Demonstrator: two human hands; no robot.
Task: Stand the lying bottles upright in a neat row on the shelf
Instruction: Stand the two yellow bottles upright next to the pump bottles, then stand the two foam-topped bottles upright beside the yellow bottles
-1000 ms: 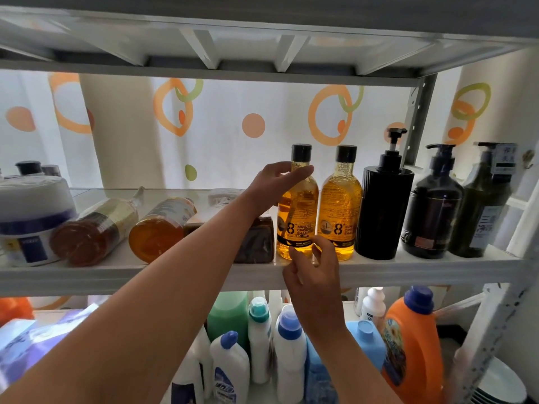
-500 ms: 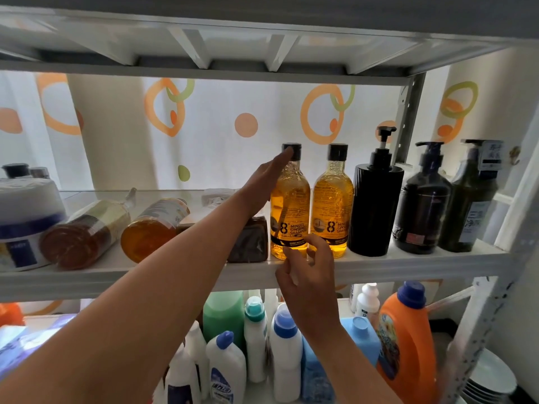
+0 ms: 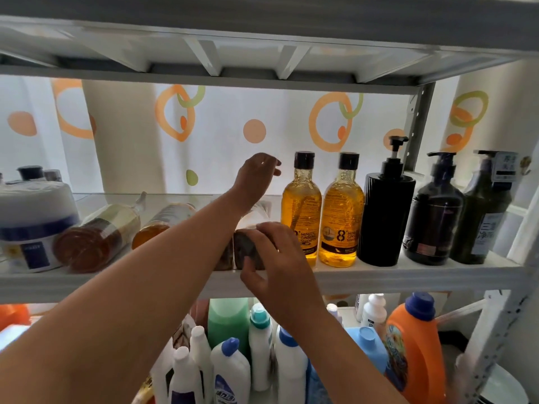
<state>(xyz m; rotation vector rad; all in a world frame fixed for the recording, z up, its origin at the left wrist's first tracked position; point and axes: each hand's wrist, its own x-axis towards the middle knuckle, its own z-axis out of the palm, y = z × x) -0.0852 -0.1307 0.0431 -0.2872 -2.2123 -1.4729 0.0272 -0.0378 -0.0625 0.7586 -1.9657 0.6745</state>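
Head view: the right hand (image 3: 280, 263) grips the end of the lying dark bottle (image 3: 247, 249) at the shelf (image 3: 408, 277) front edge. The left hand (image 3: 256, 176) hovers relaxed and empty, now off the amber bottle (image 3: 302, 211).

Daylight glows through a white curtain (image 3: 221, 158) printed with orange and green rings and dots, hanging behind the shelf (image 3: 408, 277). The ribbed underside of the upper board (image 3: 248, 58) spans the top; a perforated upright (image 3: 420, 123) stands at the right.

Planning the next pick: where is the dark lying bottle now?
Head view: the dark lying bottle sits centrally on the shelf, base outward, immediately left of the nearest upright amber bottle; the right hand grips its base.
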